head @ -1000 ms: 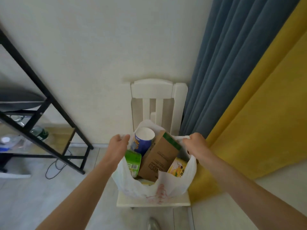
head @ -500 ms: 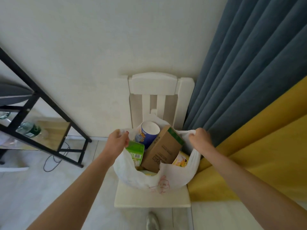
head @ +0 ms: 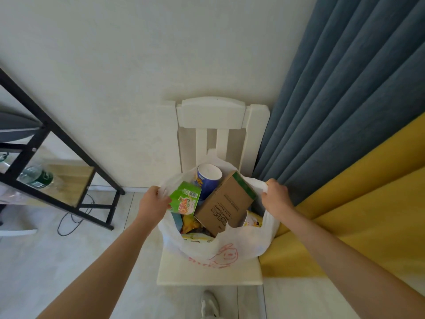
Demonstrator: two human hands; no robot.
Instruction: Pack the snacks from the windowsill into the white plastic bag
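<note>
A thin white plastic bag (head: 220, 250) printed with a red line drawing sits on the seat of a cream-painted wooden chair (head: 207, 273), its mouth pulled wide and its load of snacks showing. The seat bears the weight, so the soft film needs only to be held open, not carried.

Inside, a tall brown cardboard box (head: 224, 204) with a green end leans diagonally across the middle. At the far side stands a blue paper snack tub (head: 208, 180), its open white rim up. A green printed snack packet (head: 185, 200) tilts at the left edge, and yellow wrappers (head: 253, 221) lie lower down, partly hidden.

The left hand (head: 153, 203) has its fingers curled round the bag's left rim, just beside the green packet. The right hand (head: 276, 199) clenches the twisted right handle. Drawn apart, the two grips stretch the opening and keep the tall box from tipping the sides inward.

The windowsill itself is out of view, so whether any snacks remain there cannot be told; judging by the full bag, packing looks near its end.

The chair backs onto a pale wall. Grey-blue curtains (head: 333, 100) hang to the right above a yellow fabric (head: 368, 215). A black metal shelf frame (head: 57, 134) stands at the left, and a light shoe (head: 209, 305) shows at the near edge.
</note>
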